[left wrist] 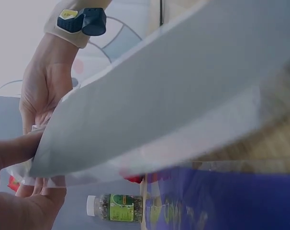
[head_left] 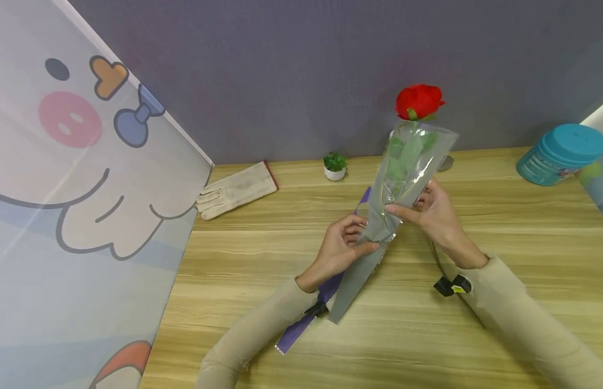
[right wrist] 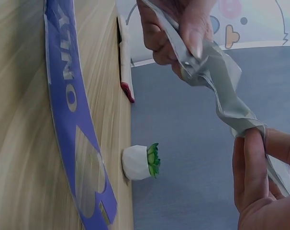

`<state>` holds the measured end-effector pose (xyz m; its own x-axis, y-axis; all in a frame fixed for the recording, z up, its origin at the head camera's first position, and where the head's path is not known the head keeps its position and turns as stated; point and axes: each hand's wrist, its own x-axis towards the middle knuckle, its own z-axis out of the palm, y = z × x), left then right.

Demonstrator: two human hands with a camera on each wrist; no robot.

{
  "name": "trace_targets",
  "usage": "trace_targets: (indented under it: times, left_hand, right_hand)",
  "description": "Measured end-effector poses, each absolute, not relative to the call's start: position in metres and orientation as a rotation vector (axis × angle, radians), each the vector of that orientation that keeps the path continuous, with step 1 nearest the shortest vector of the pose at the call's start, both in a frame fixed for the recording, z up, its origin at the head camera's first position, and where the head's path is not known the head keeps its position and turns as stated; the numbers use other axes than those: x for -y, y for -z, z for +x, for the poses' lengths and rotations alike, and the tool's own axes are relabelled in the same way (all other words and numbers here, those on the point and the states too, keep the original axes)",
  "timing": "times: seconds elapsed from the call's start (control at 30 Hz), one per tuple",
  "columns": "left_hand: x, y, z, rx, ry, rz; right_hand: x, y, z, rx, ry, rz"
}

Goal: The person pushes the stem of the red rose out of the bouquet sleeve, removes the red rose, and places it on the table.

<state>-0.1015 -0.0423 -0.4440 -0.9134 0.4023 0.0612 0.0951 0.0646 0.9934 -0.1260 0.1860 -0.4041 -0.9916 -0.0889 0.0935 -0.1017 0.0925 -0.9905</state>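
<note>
A red rose stands out of the top of a grey wrapping sleeve with a clear front, held tilted above the table. My left hand pinches the sleeve at its narrow, crumpled middle, thumb in front. Higher up, my right hand grips the same sleeve between thumb and fingers. Creases run between the two hands in the right wrist view. Beneath lies a flat purple sleeve with "ONLY" lettering and a heart-shaped window, partly hidden by the left arm in the head view.
A work glove lies at the back left of the wooden table. Near the back wall are a small potted plant and, seen from the left wrist, a green-labelled jar. At the back right stands a teal tub.
</note>
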Motion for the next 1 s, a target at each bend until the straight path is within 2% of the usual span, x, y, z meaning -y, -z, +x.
trace_targets:
  times: [0.43,1.0]
  left_hand:
    - [0.041,0.442,-0.1,-2.094,-2.033,0.504]
    - [0.042,0.443,-0.102,-2.108,-2.038,0.488]
  right_hand:
    - [-0.173,0.411,-0.12,2.256,-2.108,0.325]
    - [-0.167,0.413,-0.113,2.287,-2.027,0.305]
